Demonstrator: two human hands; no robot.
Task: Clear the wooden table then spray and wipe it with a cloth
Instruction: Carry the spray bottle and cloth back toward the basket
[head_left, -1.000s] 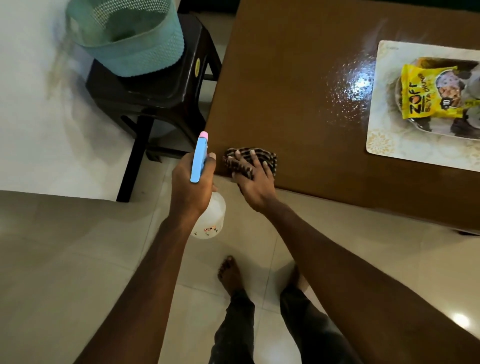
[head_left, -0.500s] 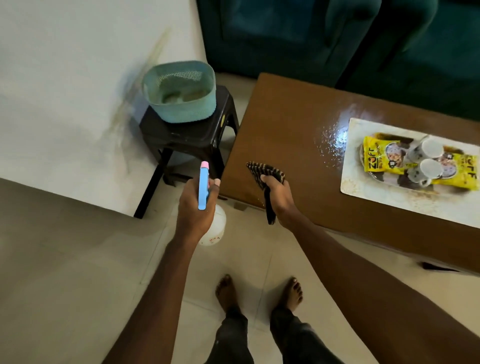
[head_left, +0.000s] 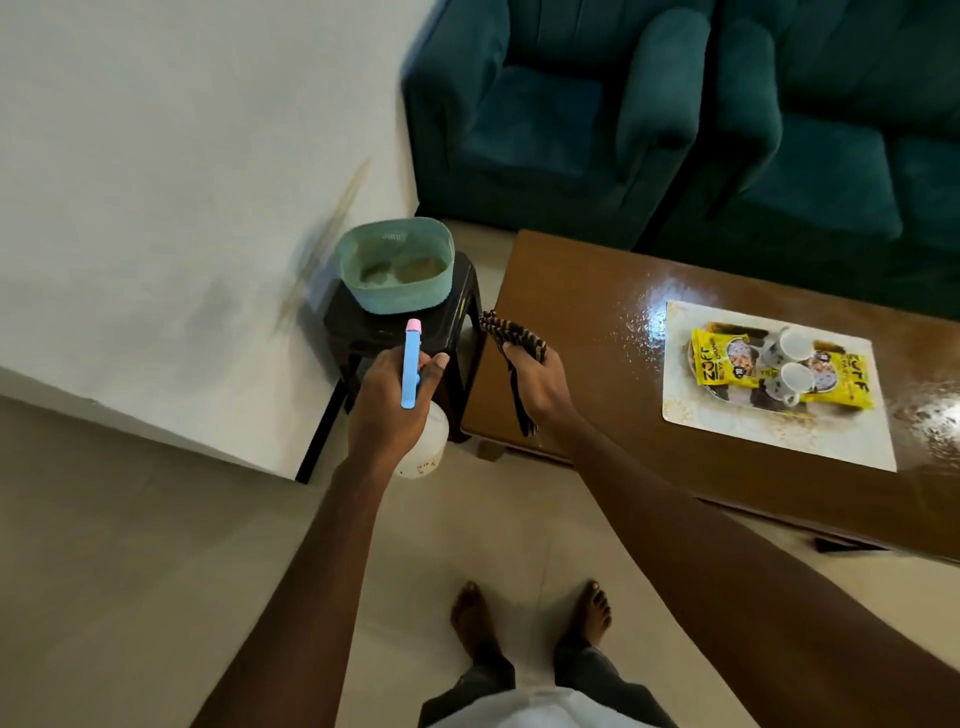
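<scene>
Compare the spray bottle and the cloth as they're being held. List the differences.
The spray bottle is in the left hand; the cloth is in the right hand. The spray bottle is rigid, blue-headed with a pink tip and pale body; the cloth is dark, striped and limp, one end dangling. The spray bottle is by the black stool; the cloth is at the wooden table's corner. Both are held up, not laid down.

To your right stands the table (head_left: 561, 312), a stool (head_left: 363, 332) just left of it with a tub (head_left: 395, 299) on top. On the table lies a mat (head_left: 769, 436) bearing cups (head_left: 789, 345) and packets (head_left: 841, 389); armchairs (head_left: 561, 119) stand behind.
</scene>
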